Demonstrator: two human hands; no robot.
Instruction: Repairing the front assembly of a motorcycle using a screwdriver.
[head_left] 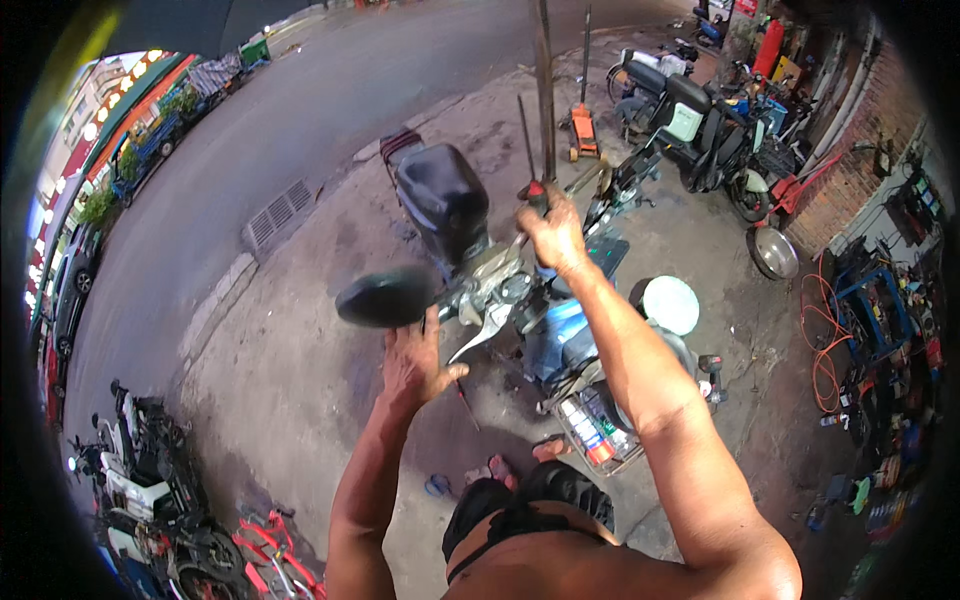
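A partly dismantled scooter with a blue body panel (556, 338) stands before me. My right hand (553, 232) is closed around the red and black handle of a screwdriver (526, 135), whose long shaft points up and away. It is above the handlebar area. My left hand (412, 358) has its fingers spread against the lower edge of a black rounded mirror (385, 297); whether it bears weight I cannot tell. Just right of that hand sits a silver brake lever (487, 330). Beyond the mirror is a black seat (442, 195).
A wire basket (622, 464) with spray cans lies close on the right, near a pale round lid (670, 305). An upright pole (545, 90) and orange floor jack (584, 132) stand ahead. Parked motorbikes (140, 490) line the left; tools and an orange hose (822, 350) crowd the right.
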